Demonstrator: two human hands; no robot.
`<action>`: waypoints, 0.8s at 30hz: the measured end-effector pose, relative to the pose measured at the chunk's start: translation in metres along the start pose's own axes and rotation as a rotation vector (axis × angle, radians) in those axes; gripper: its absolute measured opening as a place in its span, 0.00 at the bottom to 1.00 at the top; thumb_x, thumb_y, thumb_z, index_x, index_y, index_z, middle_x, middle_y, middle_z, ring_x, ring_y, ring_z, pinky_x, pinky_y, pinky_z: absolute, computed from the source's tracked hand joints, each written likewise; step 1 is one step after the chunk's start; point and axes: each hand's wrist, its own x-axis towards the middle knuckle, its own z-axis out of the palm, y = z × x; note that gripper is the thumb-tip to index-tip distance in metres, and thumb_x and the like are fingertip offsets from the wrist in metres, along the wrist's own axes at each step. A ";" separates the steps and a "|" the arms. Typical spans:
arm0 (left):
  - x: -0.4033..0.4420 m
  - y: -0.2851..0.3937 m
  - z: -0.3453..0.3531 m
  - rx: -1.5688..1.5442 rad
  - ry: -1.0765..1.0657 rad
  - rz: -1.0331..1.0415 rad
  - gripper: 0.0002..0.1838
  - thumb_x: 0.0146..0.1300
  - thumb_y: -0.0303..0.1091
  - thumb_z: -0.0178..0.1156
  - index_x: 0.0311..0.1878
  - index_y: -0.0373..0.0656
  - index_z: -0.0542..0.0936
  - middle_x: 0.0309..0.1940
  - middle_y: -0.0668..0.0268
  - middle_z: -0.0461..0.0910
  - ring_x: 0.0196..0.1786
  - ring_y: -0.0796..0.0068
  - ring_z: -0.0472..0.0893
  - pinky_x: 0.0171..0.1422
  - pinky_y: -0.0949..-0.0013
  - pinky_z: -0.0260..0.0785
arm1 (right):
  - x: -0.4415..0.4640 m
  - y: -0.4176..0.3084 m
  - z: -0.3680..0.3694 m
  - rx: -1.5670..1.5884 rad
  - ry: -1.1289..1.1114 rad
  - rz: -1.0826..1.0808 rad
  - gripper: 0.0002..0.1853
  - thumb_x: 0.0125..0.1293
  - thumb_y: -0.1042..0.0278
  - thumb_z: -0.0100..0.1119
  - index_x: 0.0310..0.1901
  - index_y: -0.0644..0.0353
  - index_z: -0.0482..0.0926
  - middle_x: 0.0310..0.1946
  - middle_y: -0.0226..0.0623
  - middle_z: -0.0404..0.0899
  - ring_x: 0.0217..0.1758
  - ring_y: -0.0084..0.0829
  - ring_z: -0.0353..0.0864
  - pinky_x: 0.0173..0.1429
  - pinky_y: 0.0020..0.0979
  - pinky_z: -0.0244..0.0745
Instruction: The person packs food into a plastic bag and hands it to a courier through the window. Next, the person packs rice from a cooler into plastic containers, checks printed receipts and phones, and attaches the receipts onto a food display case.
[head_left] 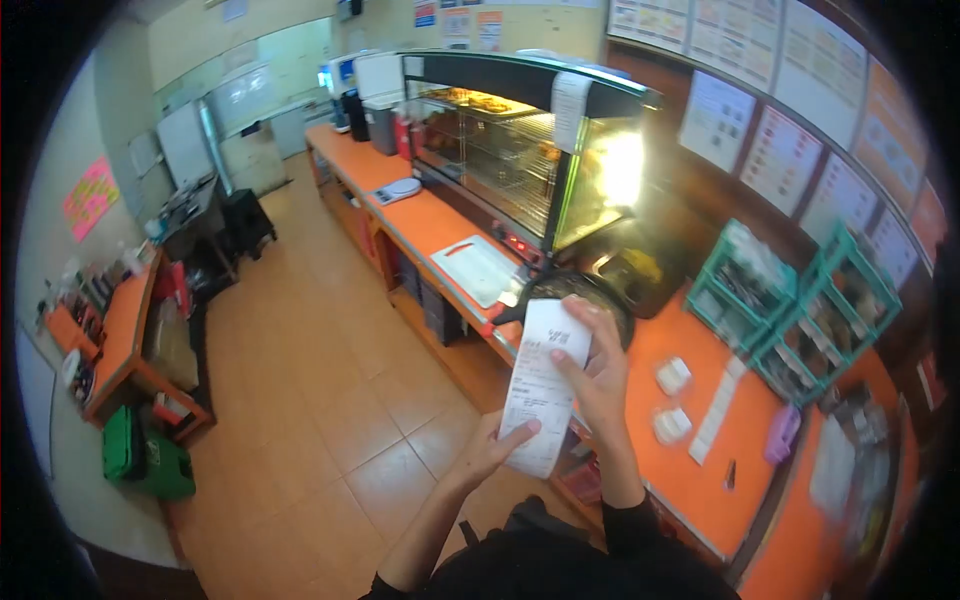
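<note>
A long white printed receipt (541, 385) is stretched between both hands in front of my body. My left hand (487, 452) pinches its lower part, with the thumb lying on the printed side. Higher up, my right hand (592, 362) grips the right edge near the top, its thumb on the paper and its fingers behind. The print is too small to read. Just behind the paper's top end is a dark round pan (585, 292) on the orange counter, partly covered by the receipt and my right hand.
A lit glass food warmer (500, 150) stands on the counter (660, 460), with a white cutting board (478, 270) and kitchen scale (397, 191) before it. To the right are two small white-filled containers (673, 375), a paper strip (717, 412) and green baskets (745, 285). Tiled floor (300, 380) lies left.
</note>
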 end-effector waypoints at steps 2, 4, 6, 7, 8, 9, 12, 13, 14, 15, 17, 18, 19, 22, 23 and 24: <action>0.015 0.010 -0.031 0.019 0.088 0.009 0.19 0.68 0.37 0.57 0.56 0.35 0.76 0.48 0.64 0.80 0.50 0.78 0.77 0.56 0.70 0.69 | 0.013 0.013 0.030 0.057 -0.055 0.025 0.28 0.54 0.87 0.59 0.60 0.66 0.72 0.60 0.42 0.66 0.68 0.35 0.64 0.71 0.32 0.59; 0.031 0.006 -0.051 -0.046 0.213 0.080 0.16 0.67 0.35 0.58 0.53 0.34 0.78 0.45 0.64 0.81 0.46 0.79 0.79 0.52 0.71 0.71 | 0.016 0.028 0.050 0.009 -0.209 0.002 0.28 0.54 0.86 0.60 0.60 0.65 0.72 0.60 0.42 0.66 0.68 0.34 0.64 0.70 0.31 0.60; 0.056 0.015 -0.079 0.019 0.298 0.188 0.12 0.67 0.32 0.58 0.48 0.33 0.80 0.40 0.66 0.83 0.41 0.80 0.80 0.46 0.73 0.73 | 0.036 0.049 0.076 0.015 -0.220 0.006 0.28 0.53 0.87 0.60 0.59 0.64 0.74 0.60 0.42 0.66 0.67 0.34 0.66 0.69 0.31 0.61; 0.074 0.012 -0.091 0.046 0.342 0.249 0.11 0.64 0.29 0.57 0.45 0.32 0.81 0.34 0.68 0.83 0.36 0.81 0.80 0.41 0.74 0.73 | 0.045 0.067 0.084 0.004 -0.148 -0.020 0.28 0.52 0.88 0.60 0.58 0.65 0.74 0.60 0.42 0.67 0.66 0.34 0.67 0.69 0.30 0.62; 0.088 0.012 -0.101 0.051 0.341 0.248 0.11 0.64 0.29 0.57 0.45 0.32 0.81 0.34 0.68 0.83 0.36 0.81 0.80 0.41 0.74 0.73 | 0.057 0.083 0.092 -0.006 -0.071 -0.045 0.28 0.52 0.89 0.60 0.58 0.65 0.75 0.59 0.42 0.67 0.65 0.34 0.67 0.68 0.30 0.62; 0.103 0.015 -0.110 0.164 0.334 0.255 0.11 0.63 0.28 0.57 0.44 0.32 0.81 0.33 0.67 0.83 0.36 0.82 0.80 0.41 0.73 0.73 | 0.073 0.095 0.096 -0.012 -0.006 -0.049 0.26 0.53 0.90 0.59 0.57 0.66 0.76 0.59 0.42 0.68 0.64 0.35 0.69 0.68 0.30 0.63; 0.152 0.008 -0.141 0.286 0.314 0.276 0.12 0.60 0.29 0.58 0.42 0.32 0.82 0.30 0.65 0.84 0.34 0.81 0.81 0.38 0.71 0.73 | 0.133 0.125 0.103 -0.029 0.135 -0.101 0.25 0.54 0.89 0.59 0.57 0.67 0.76 0.59 0.42 0.69 0.64 0.34 0.69 0.67 0.31 0.65; 0.166 0.011 -0.152 0.357 0.301 0.237 0.12 0.60 0.30 0.57 0.42 0.32 0.82 0.29 0.62 0.84 0.33 0.79 0.82 0.38 0.71 0.74 | 0.155 0.137 0.104 -0.072 0.169 -0.138 0.24 0.56 0.86 0.61 0.57 0.68 0.76 0.59 0.42 0.69 0.64 0.34 0.70 0.66 0.31 0.67; 0.179 0.015 -0.164 0.426 0.285 0.197 0.12 0.61 0.31 0.57 0.42 0.31 0.82 0.29 0.60 0.85 0.32 0.77 0.82 0.37 0.70 0.74 | 0.176 0.149 0.106 -0.076 0.188 -0.146 0.24 0.56 0.86 0.61 0.57 0.68 0.76 0.59 0.42 0.69 0.64 0.34 0.70 0.66 0.31 0.67; 0.193 0.017 -0.178 0.434 0.264 0.200 0.12 0.61 0.31 0.57 0.42 0.31 0.82 0.29 0.60 0.85 0.32 0.77 0.82 0.37 0.70 0.74 | 0.197 0.160 0.106 -0.068 0.245 -0.153 0.23 0.57 0.85 0.62 0.57 0.68 0.76 0.59 0.42 0.69 0.63 0.34 0.70 0.66 0.31 0.68; 0.221 0.017 -0.208 0.570 0.236 0.196 0.13 0.63 0.32 0.56 0.43 0.31 0.81 0.29 0.56 0.84 0.31 0.73 0.84 0.36 0.69 0.75 | 0.236 0.175 0.105 -0.101 0.329 -0.207 0.22 0.58 0.82 0.63 0.57 0.68 0.76 0.59 0.42 0.68 0.62 0.33 0.71 0.66 0.32 0.68; 0.232 0.015 -0.221 0.571 0.212 0.198 0.13 0.63 0.32 0.56 0.43 0.31 0.81 0.29 0.56 0.84 0.31 0.73 0.84 0.36 0.69 0.75 | 0.253 0.179 0.106 -0.117 0.346 -0.211 0.22 0.58 0.82 0.63 0.57 0.68 0.76 0.59 0.42 0.68 0.62 0.33 0.71 0.66 0.32 0.68; 0.244 0.014 -0.233 0.526 0.211 0.262 0.14 0.64 0.32 0.55 0.44 0.30 0.80 0.29 0.55 0.84 0.31 0.71 0.84 0.35 0.68 0.75 | 0.270 0.184 0.107 -0.117 0.376 -0.256 0.22 0.59 0.82 0.63 0.57 0.68 0.76 0.59 0.42 0.68 0.62 0.33 0.71 0.66 0.32 0.68; 0.275 0.018 -0.253 0.447 0.147 0.326 0.14 0.67 0.33 0.52 0.45 0.30 0.79 0.28 0.55 0.84 0.32 0.71 0.85 0.36 0.68 0.76 | 0.312 0.192 0.111 -0.170 0.413 -0.311 0.22 0.58 0.84 0.61 0.57 0.67 0.76 0.59 0.42 0.69 0.62 0.34 0.71 0.66 0.32 0.68; 0.287 0.024 -0.257 0.422 0.100 0.327 0.15 0.69 0.33 0.51 0.46 0.29 0.78 0.28 0.56 0.84 0.32 0.71 0.85 0.37 0.68 0.76 | 0.325 0.196 0.111 -0.246 0.408 -0.346 0.23 0.58 0.85 0.61 0.57 0.67 0.76 0.59 0.43 0.69 0.62 0.34 0.71 0.67 0.33 0.68; 0.299 0.031 -0.258 0.412 0.073 0.335 0.15 0.69 0.33 0.51 0.46 0.29 0.78 0.28 0.56 0.84 0.32 0.71 0.85 0.37 0.68 0.76 | 0.337 0.200 0.110 -0.325 0.403 -0.383 0.23 0.57 0.85 0.61 0.57 0.67 0.76 0.58 0.43 0.69 0.63 0.34 0.70 0.67 0.33 0.67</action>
